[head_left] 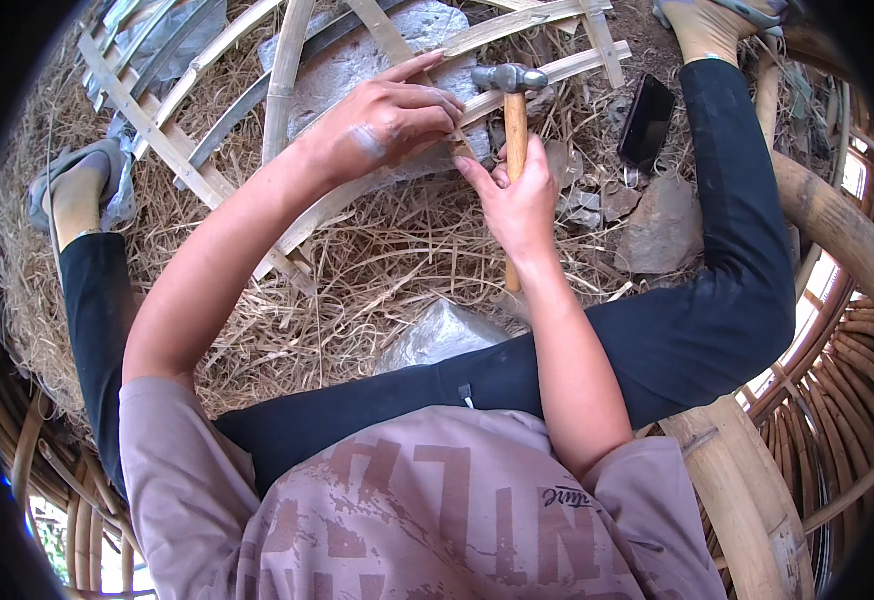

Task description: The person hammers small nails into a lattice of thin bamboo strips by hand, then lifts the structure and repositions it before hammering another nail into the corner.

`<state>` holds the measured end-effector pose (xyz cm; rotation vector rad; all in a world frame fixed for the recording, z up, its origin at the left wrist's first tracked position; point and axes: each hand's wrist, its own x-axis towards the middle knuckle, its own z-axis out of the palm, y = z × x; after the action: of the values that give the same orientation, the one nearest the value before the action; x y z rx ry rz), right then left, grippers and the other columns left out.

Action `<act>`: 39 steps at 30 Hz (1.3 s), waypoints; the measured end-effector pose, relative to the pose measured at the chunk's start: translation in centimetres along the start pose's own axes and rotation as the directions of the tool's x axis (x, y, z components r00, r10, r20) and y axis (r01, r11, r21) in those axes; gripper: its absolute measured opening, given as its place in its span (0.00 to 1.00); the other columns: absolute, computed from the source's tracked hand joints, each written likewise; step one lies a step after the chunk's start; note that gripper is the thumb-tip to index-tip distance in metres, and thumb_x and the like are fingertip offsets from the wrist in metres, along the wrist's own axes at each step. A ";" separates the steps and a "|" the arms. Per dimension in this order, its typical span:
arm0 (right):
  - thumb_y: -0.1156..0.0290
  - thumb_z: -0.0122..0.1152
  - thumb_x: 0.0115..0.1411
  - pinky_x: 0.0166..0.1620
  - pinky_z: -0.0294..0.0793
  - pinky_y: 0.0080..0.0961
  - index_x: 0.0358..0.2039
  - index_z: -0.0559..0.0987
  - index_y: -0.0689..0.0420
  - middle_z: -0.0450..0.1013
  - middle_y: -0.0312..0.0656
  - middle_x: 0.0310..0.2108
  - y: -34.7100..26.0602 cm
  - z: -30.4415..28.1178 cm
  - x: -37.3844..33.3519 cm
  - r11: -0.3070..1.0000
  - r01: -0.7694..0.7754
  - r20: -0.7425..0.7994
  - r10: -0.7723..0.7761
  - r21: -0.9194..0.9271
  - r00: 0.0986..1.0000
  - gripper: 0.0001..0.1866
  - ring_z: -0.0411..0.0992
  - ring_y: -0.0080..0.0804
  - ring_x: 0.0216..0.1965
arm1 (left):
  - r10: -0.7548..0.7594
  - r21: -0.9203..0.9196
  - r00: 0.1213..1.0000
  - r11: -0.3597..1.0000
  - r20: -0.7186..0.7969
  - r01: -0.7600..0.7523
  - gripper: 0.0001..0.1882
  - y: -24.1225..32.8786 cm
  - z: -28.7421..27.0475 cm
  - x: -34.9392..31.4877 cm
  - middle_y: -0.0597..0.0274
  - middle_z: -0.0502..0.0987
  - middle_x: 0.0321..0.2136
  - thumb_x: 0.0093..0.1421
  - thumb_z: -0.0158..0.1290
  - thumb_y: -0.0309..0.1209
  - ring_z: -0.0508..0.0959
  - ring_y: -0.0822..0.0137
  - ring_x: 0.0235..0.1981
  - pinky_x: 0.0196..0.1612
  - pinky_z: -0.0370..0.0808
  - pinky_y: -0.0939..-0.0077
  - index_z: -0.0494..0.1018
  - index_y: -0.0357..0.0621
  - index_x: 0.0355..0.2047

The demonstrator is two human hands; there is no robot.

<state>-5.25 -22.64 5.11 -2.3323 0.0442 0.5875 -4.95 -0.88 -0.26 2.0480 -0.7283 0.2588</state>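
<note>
The right hand (522,205) grips the hammer (513,110) mid-handle, its head just beside the left hand (387,120) pinching a bamboo strip (517,85); a stray blow could likely bruise those fingers.

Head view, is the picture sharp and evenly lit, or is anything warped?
Head view: soft daylight, no glare; the steel-headed wooden hammer in the right hand is sharp; pale bamboo slats under the left hand bow near the black fisheye rim.

Bamboo slats (517,78) of the lattice frame cross just beyond the left hand (387,120) and the hammer (513,110), closing that side. Grey stones (657,225) and a dark phone (647,122) crowd the right. Open straw (397,250) lies between the forearms, bounded by a pale stone (442,335) near the lap.
</note>
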 end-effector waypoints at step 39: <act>0.64 0.79 0.53 0.34 0.77 0.36 0.36 0.74 0.60 0.79 0.44 0.26 0.2 -1.2 0.0 0.989 0.146 0.004 -0.146 0.021 0.989 0.21 0.81 0.41 0.29 | -0.562 0.663 0.587 0.088 -0.583 0.743 0.25 3.6 -11.6 -6.7 0.61 0.84 0.25 0.68 0.46 0.60 0.82 0.60 0.27 0.56 0.56 0.54 0.79 0.53 0.33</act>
<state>-4.80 -23.63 5.73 -2.2901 -0.1219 0.5182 -11.37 9.86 5.75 3.0528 0.7870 0.3068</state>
